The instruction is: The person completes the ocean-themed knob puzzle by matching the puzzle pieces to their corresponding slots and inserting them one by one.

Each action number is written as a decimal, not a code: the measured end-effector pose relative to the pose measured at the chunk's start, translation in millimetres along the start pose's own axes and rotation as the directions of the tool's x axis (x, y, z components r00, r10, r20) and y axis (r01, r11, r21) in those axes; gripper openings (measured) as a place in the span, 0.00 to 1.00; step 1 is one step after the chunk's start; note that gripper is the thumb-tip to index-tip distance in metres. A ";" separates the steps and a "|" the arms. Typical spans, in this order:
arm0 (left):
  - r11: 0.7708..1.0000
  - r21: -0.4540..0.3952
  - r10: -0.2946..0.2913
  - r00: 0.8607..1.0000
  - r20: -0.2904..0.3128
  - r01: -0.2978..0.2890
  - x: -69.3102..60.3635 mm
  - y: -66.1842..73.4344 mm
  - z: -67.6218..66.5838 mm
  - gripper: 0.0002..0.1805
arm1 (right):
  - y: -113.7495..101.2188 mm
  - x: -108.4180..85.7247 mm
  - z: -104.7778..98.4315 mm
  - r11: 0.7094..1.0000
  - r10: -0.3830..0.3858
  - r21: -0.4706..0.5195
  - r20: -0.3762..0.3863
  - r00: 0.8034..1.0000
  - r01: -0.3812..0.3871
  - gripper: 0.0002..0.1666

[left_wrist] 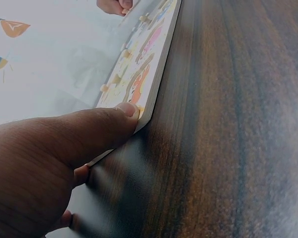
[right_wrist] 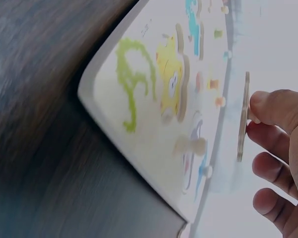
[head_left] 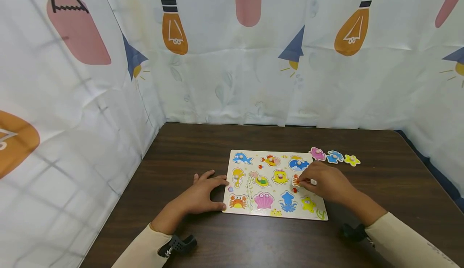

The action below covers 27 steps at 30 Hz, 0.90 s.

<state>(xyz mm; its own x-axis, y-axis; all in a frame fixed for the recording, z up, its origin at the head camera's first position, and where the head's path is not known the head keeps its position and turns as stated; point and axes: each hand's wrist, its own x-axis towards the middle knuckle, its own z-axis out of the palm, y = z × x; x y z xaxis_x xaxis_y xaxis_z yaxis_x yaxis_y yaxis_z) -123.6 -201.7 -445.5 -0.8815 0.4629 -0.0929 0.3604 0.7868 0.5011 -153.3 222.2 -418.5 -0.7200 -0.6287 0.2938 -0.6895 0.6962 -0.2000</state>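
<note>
A pale puzzle board [head_left: 268, 212] with colourful sea-animal shapes lies on the table. My left hand [head_left: 203, 195] rests at its left side, fingers spread along the edge; the thumb [left_wrist: 104, 124] touches the near corner in the left wrist view. Over the board's right part, my right hand [head_left: 328, 182] pinches a small orange-red piece [head_left: 295, 180]. The right wrist view shows the thumb and index finger of my right hand [right_wrist: 283, 134] on the knob of this thin wooden piece [right_wrist: 243, 119], seen edge-on and apart from the board; its printed face is hidden there.
Beyond the board's far right corner lie three loose pieces: a pink one [head_left: 317, 154], a blue one [head_left: 334, 156] and a yellow flower-like one [head_left: 352, 160]. The dark wooden table [head_left: 195, 147] meets a patterned white curtain [head_left: 224, 98] behind and at the left.
</note>
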 end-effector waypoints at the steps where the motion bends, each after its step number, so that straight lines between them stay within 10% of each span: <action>1: 1.000 0.002 -0.002 1.000 -0.001 0.002 0.0 0.2 -0.1 0.36 | -1.5 1.0 0.0 1.000 -0.002 0.001 0.003 1.000 0.002 0.11; 27: 1.000 -0.005 0.000 1.000 0.005 0.001 -0.2 3.2 -2.1 0.37 | -36.2 28.0 18.3 0.998 -0.044 0.056 0.057 0.997 0.041 0.07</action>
<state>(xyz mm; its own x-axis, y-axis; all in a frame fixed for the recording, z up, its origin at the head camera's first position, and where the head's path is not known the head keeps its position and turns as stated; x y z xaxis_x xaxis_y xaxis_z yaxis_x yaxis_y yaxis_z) -122.9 -200.1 -442.1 -0.8801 0.4647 -0.0977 0.3585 0.7851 0.5051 -149.9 173.1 -420.2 -0.6924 -0.6772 0.2488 -0.7215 0.6496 -0.2397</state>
